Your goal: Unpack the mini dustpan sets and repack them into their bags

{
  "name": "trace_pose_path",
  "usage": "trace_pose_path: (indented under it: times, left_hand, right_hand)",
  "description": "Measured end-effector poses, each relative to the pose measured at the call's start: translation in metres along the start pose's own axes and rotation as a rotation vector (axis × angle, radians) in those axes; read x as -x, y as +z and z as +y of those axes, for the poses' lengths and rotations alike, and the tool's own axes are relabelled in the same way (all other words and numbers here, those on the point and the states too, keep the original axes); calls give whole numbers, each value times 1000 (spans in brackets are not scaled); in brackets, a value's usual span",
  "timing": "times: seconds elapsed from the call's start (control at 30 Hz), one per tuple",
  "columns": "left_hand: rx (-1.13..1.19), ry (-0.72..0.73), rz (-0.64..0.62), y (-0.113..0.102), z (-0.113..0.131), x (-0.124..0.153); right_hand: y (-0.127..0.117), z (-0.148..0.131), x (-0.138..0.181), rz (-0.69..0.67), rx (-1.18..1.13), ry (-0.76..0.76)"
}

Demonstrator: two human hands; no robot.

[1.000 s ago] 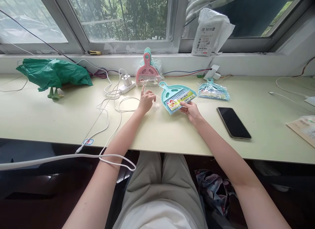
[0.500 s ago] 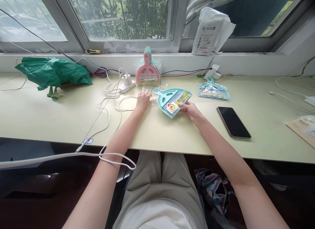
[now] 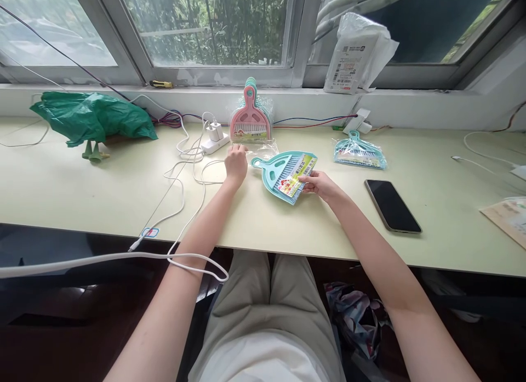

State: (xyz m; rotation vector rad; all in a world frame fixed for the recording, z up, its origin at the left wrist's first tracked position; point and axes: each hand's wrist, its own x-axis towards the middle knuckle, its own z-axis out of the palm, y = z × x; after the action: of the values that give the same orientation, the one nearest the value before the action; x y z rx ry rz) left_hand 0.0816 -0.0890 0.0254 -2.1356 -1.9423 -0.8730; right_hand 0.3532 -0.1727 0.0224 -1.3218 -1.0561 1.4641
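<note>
My right hand (image 3: 322, 186) grips the lower right corner of a mint-green dustpan and brush set (image 3: 271, 174), thumb over its printed card, handle pointing left. My left hand (image 3: 236, 165) is closed on a clear plastic bag (image 3: 263, 148) that spreads out to its right, behind the dustpan's handle. Behind the bag, a pink dustpan set (image 3: 250, 119) stands upright at the front of a stack with mint ones. Off to the right lies another mint dustpan set (image 3: 358, 152) in clear wrapping.
A black phone (image 3: 392, 205) lies right of my right hand. White cables (image 3: 181, 193) and a power strip (image 3: 216, 143) are on the left, one cable crossing my left forearm. A green plastic bag (image 3: 98, 116) sits far left. A wrapped package (image 3: 349, 58) stands on the windowsill.
The mint dustpan set has shifted slightly left and down toward me and turned a little. My left hand has moved slightly, and the clear bag now shows more stretched out to its right.
</note>
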Motion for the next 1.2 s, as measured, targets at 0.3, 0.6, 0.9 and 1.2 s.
trace_pose_path:
  times: [0.3,0.6,0.9,1.2]
  left_hand:
    - [127,96,-35,-1,17,9]
    - [348,261,-51,-7,53,32]
    - [596,-226,142,-4,58,28]
    - [1349,-124,-365,6,50,15]
  right_hand:
    - [6,8,-4,156,-139,-66]
    - [11,12,-4,143,-190,-140]
    - [11,9,-1,173,-230,-282]
    - [15,8,0,125,-182,-314]
